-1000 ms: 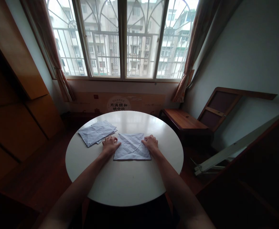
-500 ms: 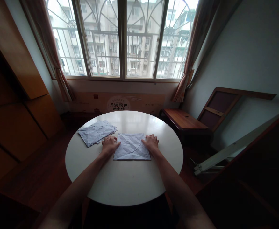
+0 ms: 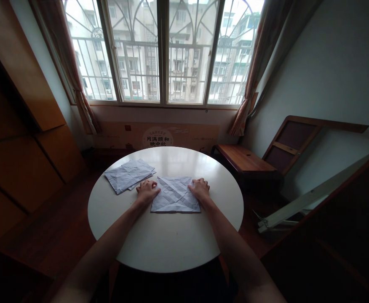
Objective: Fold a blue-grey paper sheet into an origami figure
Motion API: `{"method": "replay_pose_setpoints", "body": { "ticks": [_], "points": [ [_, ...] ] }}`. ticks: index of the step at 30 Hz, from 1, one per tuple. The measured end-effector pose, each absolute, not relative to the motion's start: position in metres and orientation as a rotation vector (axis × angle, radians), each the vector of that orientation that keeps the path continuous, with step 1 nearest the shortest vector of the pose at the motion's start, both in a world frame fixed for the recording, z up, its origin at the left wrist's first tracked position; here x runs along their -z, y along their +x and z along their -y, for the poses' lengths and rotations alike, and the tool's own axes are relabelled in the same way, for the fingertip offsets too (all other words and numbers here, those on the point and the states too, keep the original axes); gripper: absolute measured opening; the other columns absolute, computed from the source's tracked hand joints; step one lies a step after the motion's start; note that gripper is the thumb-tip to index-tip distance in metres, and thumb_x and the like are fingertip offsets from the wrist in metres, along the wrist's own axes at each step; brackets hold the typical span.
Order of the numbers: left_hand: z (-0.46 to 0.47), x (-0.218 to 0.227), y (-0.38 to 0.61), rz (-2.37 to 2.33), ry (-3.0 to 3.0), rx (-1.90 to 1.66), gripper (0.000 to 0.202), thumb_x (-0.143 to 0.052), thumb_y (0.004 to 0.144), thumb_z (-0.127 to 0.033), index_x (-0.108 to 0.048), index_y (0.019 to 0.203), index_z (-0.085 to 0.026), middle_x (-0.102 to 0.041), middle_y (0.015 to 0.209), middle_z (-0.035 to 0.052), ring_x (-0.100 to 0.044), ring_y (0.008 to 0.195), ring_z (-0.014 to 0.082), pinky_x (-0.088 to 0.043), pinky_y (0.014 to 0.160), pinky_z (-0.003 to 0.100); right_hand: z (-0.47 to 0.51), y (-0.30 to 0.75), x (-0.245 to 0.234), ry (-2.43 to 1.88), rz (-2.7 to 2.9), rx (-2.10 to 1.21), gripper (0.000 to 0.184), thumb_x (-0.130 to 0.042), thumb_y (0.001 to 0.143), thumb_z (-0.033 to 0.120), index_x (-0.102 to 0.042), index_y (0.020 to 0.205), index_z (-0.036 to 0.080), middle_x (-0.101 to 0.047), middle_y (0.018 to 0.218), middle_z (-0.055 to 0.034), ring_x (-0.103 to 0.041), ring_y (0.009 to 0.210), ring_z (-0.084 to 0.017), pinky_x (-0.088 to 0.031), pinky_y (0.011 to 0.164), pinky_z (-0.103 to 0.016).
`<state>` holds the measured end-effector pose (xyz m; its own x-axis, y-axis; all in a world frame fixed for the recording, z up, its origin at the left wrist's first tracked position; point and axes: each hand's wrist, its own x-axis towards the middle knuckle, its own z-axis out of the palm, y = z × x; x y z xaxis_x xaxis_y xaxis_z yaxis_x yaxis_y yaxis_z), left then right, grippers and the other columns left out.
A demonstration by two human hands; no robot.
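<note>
A creased sheet of pale grey-blue paper [image 3: 176, 197] lies flat on the white round table [image 3: 159, 244]. At its left edge is my left hand [image 3: 147, 190], fingers curled and thumb resting on the paper. My right hand [image 3: 200, 187] grips the right edge in the same way, thumb on top. The undersides of the fingers are hidden in both hands. Just beyond my left hand, a stack of similar creased sheets [image 3: 127, 174] is spread slightly askew near the table's far left edge.
A low wooden table [image 3: 247, 158] stands past the round table at the right. Behind it a framed wooden panel [image 3: 290, 139] leans on the wall, and a pale metal frame [image 3: 285, 212] lies nearer. Orange-brown cabinets [image 3: 50, 155] line the left. A long printed box [image 3: 184, 132] sits below the window.
Both hands keep their places on the sheet, and the paper lies as before. Only the whole view has shifted a few pixels.
</note>
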<state>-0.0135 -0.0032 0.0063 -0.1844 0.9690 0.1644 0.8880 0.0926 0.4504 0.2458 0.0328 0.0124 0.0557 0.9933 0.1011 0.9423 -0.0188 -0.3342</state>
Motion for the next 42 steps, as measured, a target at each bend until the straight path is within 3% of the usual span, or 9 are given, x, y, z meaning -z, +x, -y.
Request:
{"method": "replay_pose_setpoints", "body": {
  "ticks": [8,11,14,17,21,24,28,36,42],
  "points": [
    [0.004,-0.006,-0.014,-2.164,1.881,-0.718,0.036,-0.063,0.077,-0.044,-0.068,0.106,-0.023,-0.06,0.117,0.0102,-0.045,0.118,0.0331,-0.033,0.095,0.045,-0.037,0.248,-0.009,-1.897,1.819,-0.366,0.047,-0.062,0.08,0.037,-0.059,0.126,0.026,-0.061,0.117,-0.0086,-0.051,0.113,-0.029,-0.038,0.095,-0.04],
    [0.003,-0.004,-0.015,-2.166,1.887,-0.73,0.036,-0.063,0.076,-0.044,-0.068,0.105,-0.024,-0.06,0.116,0.0102,-0.046,0.117,0.0332,-0.033,0.095,0.045,-0.041,0.248,-0.007,-1.763,1.722,-0.489,0.051,-0.06,0.078,0.026,-0.055,0.128,0.026,-0.067,0.104,-0.0046,-0.059,0.101,-0.023,-0.043,0.091,-0.037],
    [0.001,-0.001,-0.016,-2.174,1.896,-0.734,0.037,-0.064,0.077,-0.044,-0.067,0.107,-0.024,-0.06,0.117,0.0106,-0.046,0.117,0.0338,-0.033,0.096,0.045,-0.045,0.246,-0.004,-1.52,1.605,-0.659,0.055,-0.054,0.078,0.019,-0.05,0.132,0.022,-0.066,0.098,-0.0046,-0.063,0.082,-0.017,-0.05,0.076,-0.03],
    [-0.003,0.003,-0.018,-2.163,1.894,-0.779,0.043,-0.063,0.079,-0.042,-0.063,0.117,-0.024,-0.062,0.118,0.011,-0.048,0.117,0.0336,-0.034,0.095,0.045,-0.05,0.244,-0.002,-1.313,1.485,-0.753,0.054,-0.051,0.077,0.021,-0.049,0.131,0.018,-0.063,0.092,-0.0052,-0.06,0.068,-0.014,-0.052,0.064,-0.028],
    [-0.007,0.004,-0.02,-2.083,1.832,-0.915,0.054,-0.062,0.081,-0.04,-0.052,0.131,-0.023,-0.067,0.11,0.0099,-0.052,0.116,0.0325,-0.035,0.094,0.045,-0.054,0.243,-0.003,-1.161,1.305,-0.81,0.054,-0.056,0.074,0.026,-0.051,0.127,0.017,-0.061,0.088,-0.0045,-0.06,0.069,-0.015,-0.054,0.065,-0.03],
    [-0.007,0.002,-0.021,-1.92,1.745,-1.064,0.058,-0.064,0.079,-0.039,-0.051,0.133,-0.022,-0.071,0.097,0.0075,-0.061,0.101,0.0293,-0.04,0.089,0.043,-0.054,0.245,-0.003,-1.124,1.178,-0.896,0.058,-0.06,0.072,0.027,-0.049,0.128,0.018,-0.061,0.09,-0.0049,-0.062,0.072,-0.017,-0.055,0.061,-0.029],
    [-0.008,-0.001,-0.021,-1.431,1.613,-1.302,0.069,-0.07,0.071,-0.034,-0.048,0.134,-0.018,-0.065,0.07,-0.0009,-0.064,0.071,0.0195,-0.047,0.073,0.032,-0.054,0.247,-0.001,-1.163,1.091,-0.963,0.062,-0.061,0.07,0.023,-0.046,0.13,0.019,-0.063,0.091,-0.0054,-0.062,0.067,-0.016,-0.053,0.054,-0.025],
    [-0.012,0.005,-0.02,-1.163,1.339,-1.527,0.051,-0.074,0.062,-0.03,-0.053,0.108,-0.02,-0.058,0.062,-0.0064,-0.058,0.056,0.0119,-0.044,0.056,0.021,-0.06,0.256,0.006,-1.339,1.269,-0.818,0.064,-0.061,0.072,0.022,-0.045,0.134,0.02,-0.064,0.1,-0.0062,-0.063,0.073,-0.016,-0.056,0.062,-0.028],
    [-0.013,0.003,-0.023,-1.365,1.454,-1.498,0.028,-0.069,0.068,-0.037,-0.06,0.085,-0.016,-0.065,0.071,0.0013,-0.064,0.066,0.017,-0.049,0.058,0.024,-0.057,0.254,0.006,-1.402,1.613,-0.623,0.053,-0.063,0.073,0.018,-0.06,0.125,0.02,-0.05,0.128,-0.0117,-0.063,0.084,-0.016,-0.056,0.081,-0.034]
  ]
}}
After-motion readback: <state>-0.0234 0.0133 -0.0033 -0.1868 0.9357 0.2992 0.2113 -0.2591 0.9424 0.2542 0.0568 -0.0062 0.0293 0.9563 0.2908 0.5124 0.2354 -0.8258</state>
